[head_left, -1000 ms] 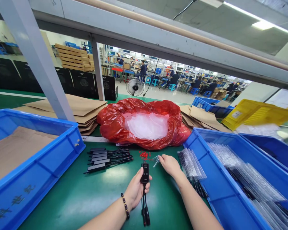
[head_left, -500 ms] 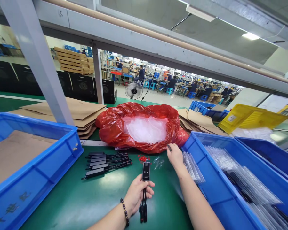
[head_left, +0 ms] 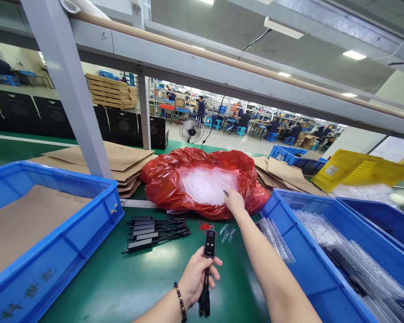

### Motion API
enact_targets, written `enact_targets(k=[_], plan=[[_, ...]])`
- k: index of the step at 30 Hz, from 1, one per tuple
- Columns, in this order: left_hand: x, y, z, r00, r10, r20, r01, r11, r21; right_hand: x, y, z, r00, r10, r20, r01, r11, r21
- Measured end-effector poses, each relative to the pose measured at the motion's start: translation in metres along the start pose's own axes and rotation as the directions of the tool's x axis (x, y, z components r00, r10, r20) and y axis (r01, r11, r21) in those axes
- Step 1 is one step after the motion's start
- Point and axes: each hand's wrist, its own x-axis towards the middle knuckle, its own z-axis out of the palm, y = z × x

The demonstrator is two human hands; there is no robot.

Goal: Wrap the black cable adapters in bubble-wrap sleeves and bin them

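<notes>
My left hand is closed around the cables of a small black device with a rectangular body, held above the green bench. My right hand reaches over the near right rim of a red plastic bag, by the clear plastic bags heaped inside it. Its fingers are drawn together, and a small dark tip shows at them; what that is I cannot make out. Just beyond the device lie small red rings and a few clear plastic pieces. Several similar black devices with cables lie in a row to the left.
Blue bins stand at the left and right; the right one contains bubble-wrap packs. More bubble wrap lies against its wall. Cardboard sheets are stacked behind. A metal post rises at left. People sit at distant benches.
My right hand has moved forward and left, from beside the red bag to over its rim. My left hand still holds the device. The whole view has shifted slightly.
</notes>
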Motion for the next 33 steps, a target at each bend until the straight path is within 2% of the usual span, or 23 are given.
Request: enact_targets(k=[3,5,6,8,9,11,14,17,19,22,24,26,30,33], plan=[[-0.001,0.002,0.001,1.0,0.021,0.01,-0.021,1.0,-0.02,-0.027,0.002,-0.016,0.994,0.031,-0.109,-0.021,0.995,0.098],[-0.003,0.004,0.001,0.999,0.041,0.022,-0.04,0.999,-0.037,-0.054,0.003,-0.021,0.985,0.11,-0.133,-0.061,0.943,0.328],[-0.004,0.005,0.001,0.998,0.052,0.03,-0.05,0.998,-0.046,-0.069,0.003,-0.021,0.98,0.167,-0.104,-0.09,0.852,0.515],[-0.004,0.006,0.001,0.996,0.071,0.047,-0.068,0.996,-0.06,-0.1,0.002,-0.017,0.976,0.213,0.048,-0.162,0.557,0.815],[-0.004,0.007,0.001,0.995,0.081,0.055,-0.077,0.995,-0.067,-0.114,0.0,-0.014,0.972,0.195,0.132,-0.205,0.428,0.88],[-0.003,0.008,0.001,0.994,0.095,0.062,-0.091,0.993,-0.073,-0.14,-0.003,-0.008,0.956,0.115,0.271,-0.293,0.308,0.905],[-0.002,0.009,0.001,0.993,0.103,0.049,-0.1,0.993,-0.065,-0.162,-0.003,-0.003,0.907,-0.035,0.419,-0.394,0.273,0.878],[-0.002,0.01,0.002,0.995,0.093,0.028,-0.092,0.995,-0.03,-0.165,0.006,-0.003,0.88,-0.099,0.465,-0.442,0.194,0.876],[-0.002,0.01,0.003,0.996,0.08,0.033,-0.08,0.997,0.003,-0.16,0.015,-0.003,0.878,-0.077,0.473,-0.458,0.158,0.875],[-0.003,0.009,0.004,0.997,0.06,0.05,-0.062,0.997,0.035,-0.153,0.029,-0.002,0.877,-0.033,0.479,-0.464,0.201,0.863],[-0.004,0.009,0.004,0.997,0.034,0.07,-0.037,0.998,0.044,-0.149,0.035,0.0,0.903,0.062,0.425,-0.429,0.199,0.881],[-0.005,0.008,0.004,0.993,-0.003,0.115,-0.003,0.999,0.051,-0.146,0.038,0.001,0.92,0.189,0.343,-0.373,0.155,0.915],[-0.007,0.002,0.004,0.96,-0.114,0.255,0.094,0.992,0.088,-0.144,0.036,0.002,0.919,0.315,0.239,-0.273,0.07,0.959],[-0.008,-0.003,0.003,0.924,-0.206,0.322,0.175,0.977,0.124,-0.147,0.031,0.003,0.922,0.335,0.194,-0.231,0.074,0.97]])
